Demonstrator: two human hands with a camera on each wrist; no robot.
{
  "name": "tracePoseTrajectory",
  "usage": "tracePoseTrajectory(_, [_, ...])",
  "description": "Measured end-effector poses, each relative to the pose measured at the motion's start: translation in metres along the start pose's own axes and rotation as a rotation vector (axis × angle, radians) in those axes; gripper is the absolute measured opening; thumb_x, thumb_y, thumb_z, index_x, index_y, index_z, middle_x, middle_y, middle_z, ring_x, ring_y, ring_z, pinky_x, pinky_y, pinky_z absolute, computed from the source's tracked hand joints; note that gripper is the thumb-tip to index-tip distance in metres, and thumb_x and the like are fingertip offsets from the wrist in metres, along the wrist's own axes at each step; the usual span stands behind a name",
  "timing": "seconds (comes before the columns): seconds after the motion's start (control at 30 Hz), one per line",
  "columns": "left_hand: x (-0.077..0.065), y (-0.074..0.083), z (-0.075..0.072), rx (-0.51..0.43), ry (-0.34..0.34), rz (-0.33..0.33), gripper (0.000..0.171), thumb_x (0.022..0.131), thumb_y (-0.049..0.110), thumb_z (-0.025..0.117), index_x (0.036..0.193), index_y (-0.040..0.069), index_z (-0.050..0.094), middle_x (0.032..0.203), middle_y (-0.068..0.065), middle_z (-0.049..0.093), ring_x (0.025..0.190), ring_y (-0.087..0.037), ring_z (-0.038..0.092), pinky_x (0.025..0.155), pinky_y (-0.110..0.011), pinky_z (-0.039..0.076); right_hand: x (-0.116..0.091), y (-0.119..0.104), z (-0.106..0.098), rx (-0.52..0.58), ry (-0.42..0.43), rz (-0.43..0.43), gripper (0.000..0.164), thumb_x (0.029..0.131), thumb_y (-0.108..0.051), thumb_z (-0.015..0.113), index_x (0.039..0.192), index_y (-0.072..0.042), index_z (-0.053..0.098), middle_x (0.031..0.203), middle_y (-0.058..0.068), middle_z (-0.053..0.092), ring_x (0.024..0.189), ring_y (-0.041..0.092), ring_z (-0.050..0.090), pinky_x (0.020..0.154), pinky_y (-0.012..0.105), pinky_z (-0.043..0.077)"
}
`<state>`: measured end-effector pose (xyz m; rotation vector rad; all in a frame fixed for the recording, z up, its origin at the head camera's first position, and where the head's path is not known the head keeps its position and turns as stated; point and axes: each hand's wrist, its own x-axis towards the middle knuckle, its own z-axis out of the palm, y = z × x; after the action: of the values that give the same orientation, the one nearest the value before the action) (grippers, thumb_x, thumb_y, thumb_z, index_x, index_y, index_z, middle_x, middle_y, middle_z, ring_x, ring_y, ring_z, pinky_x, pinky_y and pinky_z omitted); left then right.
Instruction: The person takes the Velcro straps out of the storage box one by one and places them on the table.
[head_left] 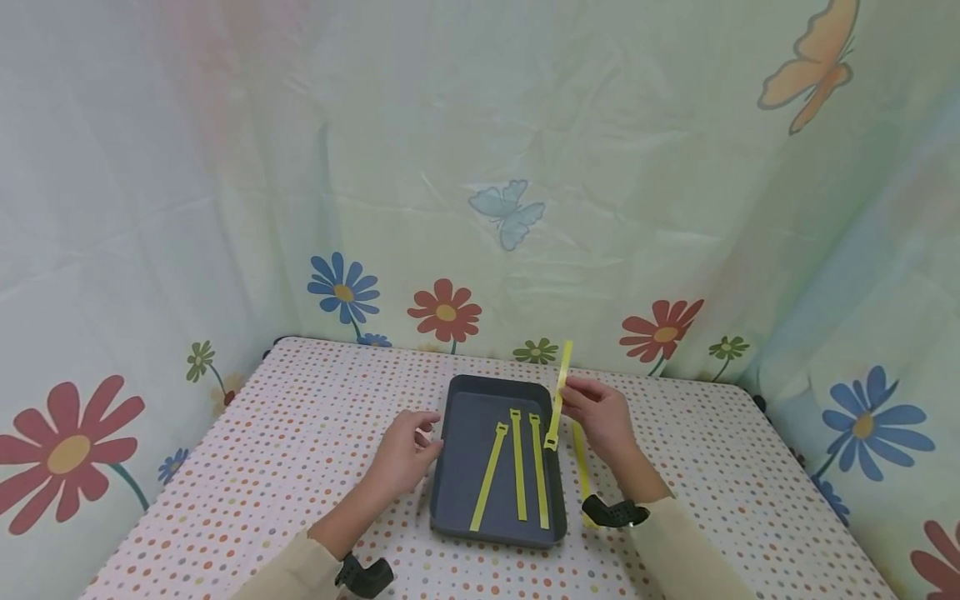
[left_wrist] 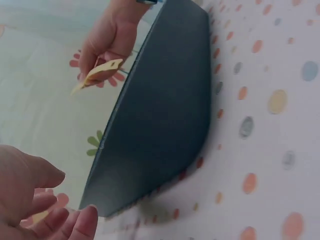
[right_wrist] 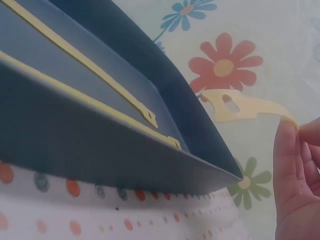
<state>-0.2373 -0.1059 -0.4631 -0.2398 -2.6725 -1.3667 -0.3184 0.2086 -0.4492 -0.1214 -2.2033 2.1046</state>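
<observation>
My right hand [head_left: 603, 412] pinches a yellow cable strap [head_left: 558, 400] between thumb and fingers, above the right rim of a dark grey tray [head_left: 467, 442]. The strap's slotted head [right_wrist: 220, 106] points away from the fingertips in the right wrist view. Inside the tray lie three more yellow straps: a slanted one [head_left: 489, 475], a middle one [head_left: 519, 467] and a right one [head_left: 539, 475], their slotted heads toward the far end. Beside the tray's left wall, my left hand [head_left: 405, 454] has loosely bent fingers and holds nothing; whether it touches the rim I cannot tell.
Another yellow strap [head_left: 582, 467] lies on the table right of the tray, partly hidden under my right wrist. A dotted cloth [head_left: 315, 433] covers the table. Behind it hangs a curtain [head_left: 397, 217] printed with flowers and butterflies.
</observation>
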Motion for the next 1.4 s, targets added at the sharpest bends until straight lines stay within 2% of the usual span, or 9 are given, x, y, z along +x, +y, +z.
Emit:
tracePoseTrajectory(0.13, [-0.005,-0.005,0.001,-0.084,-0.068,-0.092,0.048,0.096,0.012,0.071,0.139,-0.001,0.057,0.118,-0.014,0.061,0.088,-0.014,0.061,0.066,-0.024,0.055,-0.003,0.003,-0.006,0.006,-0.009,-0.004,0.041,0.098,-0.016,0.072,0.132,0.005,0.063,0.102,-0.003,0.070,0.087,0.007,0.073,0.082,0.024,0.064])
tracePoseTrajectory(0.27, [-0.009,-0.010,0.003,-0.161,-0.141,-0.152,0.052,0.096,0.013,0.071,0.142,-0.002,0.054,0.120,-0.014,0.061,0.092,-0.016,0.066,0.068,-0.025,0.060,-0.007,0.006,-0.012,0.002,-0.018,-0.003,0.043,0.097,-0.016,0.072,0.132,0.006,0.062,0.099,-0.006,0.071,0.087,0.006,0.073,0.082,0.023,0.063])
tracePoseTrajectory(0.4, [-0.011,-0.013,0.004,-0.181,-0.178,-0.147,0.052,0.096,0.013,0.071,0.142,-0.002,0.055,0.123,-0.014,0.064,0.100,-0.019,0.070,0.074,-0.026,0.062,-0.012,0.006,-0.017,-0.028,-0.019,0.013,0.044,0.097,-0.019,0.073,0.133,0.005,0.063,0.102,-0.005,0.072,0.088,0.006,0.073,0.082,0.023,0.063])
tracePoseTrajectory(0.63, [-0.012,-0.016,0.003,-0.201,-0.204,-0.138,0.051,0.097,0.014,0.070,0.143,-0.002,0.055,0.127,-0.016,0.066,0.105,-0.021,0.071,0.076,-0.027,0.063,-0.018,0.006,-0.030,-0.119,-0.010,0.057,0.044,0.097,-0.027,0.073,0.133,-0.002,0.065,0.119,0.005,0.069,0.093,0.008,0.071,0.083,0.021,0.062])
tracePoseTrajectory(1.03, [-0.014,-0.014,-0.001,-0.267,-0.261,-0.164,0.057,0.097,0.011,0.070,0.148,-0.003,0.049,0.136,-0.023,0.062,0.112,-0.029,0.071,0.078,-0.028,0.064,-0.031,0.017,-0.054,-0.175,-0.029,0.076,0.045,0.100,-0.025,0.070,0.135,0.001,0.061,0.122,0.005,0.065,0.095,0.005,0.069,0.084,0.021,0.062])
tracePoseTrajectory(1.4, [-0.013,-0.017,-0.005,-0.324,-0.304,-0.178,0.063,0.095,0.011,0.071,0.152,0.001,0.046,0.142,-0.024,0.058,0.115,-0.030,0.070,0.080,-0.030,0.065,-0.040,0.031,-0.072,-0.266,-0.012,0.157,0.048,0.101,-0.028,0.068,0.139,-0.001,0.060,0.141,0.017,0.058,0.099,0.005,0.067,0.084,0.022,0.062])
